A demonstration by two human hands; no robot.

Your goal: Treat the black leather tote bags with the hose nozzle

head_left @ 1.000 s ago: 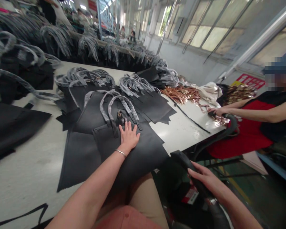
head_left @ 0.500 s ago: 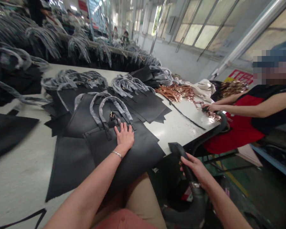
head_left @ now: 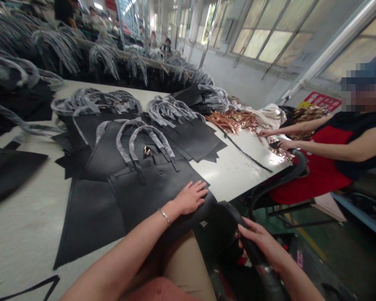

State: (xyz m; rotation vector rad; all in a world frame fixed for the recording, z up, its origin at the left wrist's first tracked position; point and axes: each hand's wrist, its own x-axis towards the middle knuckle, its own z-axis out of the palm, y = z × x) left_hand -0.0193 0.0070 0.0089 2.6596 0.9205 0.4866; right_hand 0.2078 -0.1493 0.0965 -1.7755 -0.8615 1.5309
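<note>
A black handbag [head_left: 153,188] lies flat on the table in front of me, its two handles [head_left: 153,140] wrapped in clear plastic and pointing away. My left hand [head_left: 192,197] rests flat on the bag's right side, fingers stretched out. At the table's front edge, my right hand [head_left: 253,236] is wrapped round a thick black hose with a nozzle [head_left: 230,213]. The nozzle's tip is close to the bag's right corner; I cannot tell whether they touch. A gold-coloured metal fitting [head_left: 147,150] shows between the handles.
More black bags [head_left: 191,133] with wrapped handles lie behind and to the left. Brown straps [head_left: 230,121] with gold hardware are piled at the table's far right. A co-worker in a red apron [head_left: 316,167] holds a similar black hose [head_left: 296,167]. A thin black cord [head_left: 247,152] crosses the white table.
My left hand has slid from near the bag's top edge towards its right side. My right hand has moved slightly down with the hose. The co-worker's hands have moved apart.
</note>
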